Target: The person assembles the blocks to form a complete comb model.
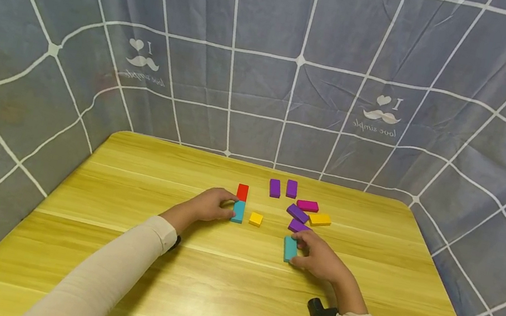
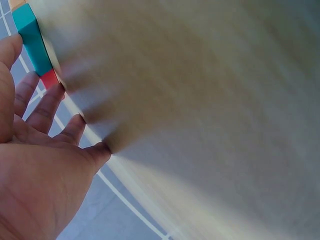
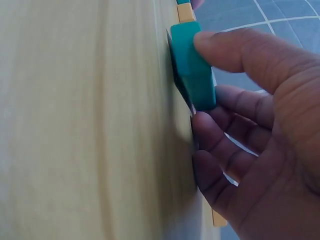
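At the middle of the table, my left hand [image 1: 213, 204] pinches a light blue block [image 1: 238, 212] by its two ends, thumb at the near end and fingertips at the far end. That block lies end to end with a red block [image 1: 242, 192]; both show beside the fingers in the left wrist view. Farther right, my right hand [image 1: 319, 255] grips a teal block [image 1: 290, 249] between thumb and fingers. In the right wrist view this teal block [image 3: 192, 65] is tilted, with a dark shadow under its edge. Between the hands lies a small yellow block [image 1: 256, 219].
Beyond the right hand lie several purple blocks, one of them a tilted purple block [image 1: 297, 213], with a magenta block [image 1: 307, 206] and a longer yellow block [image 1: 320, 219]. A grey gridded curtain [image 1: 265, 87] encloses the wooden table [image 1: 208, 297] at the back and sides.
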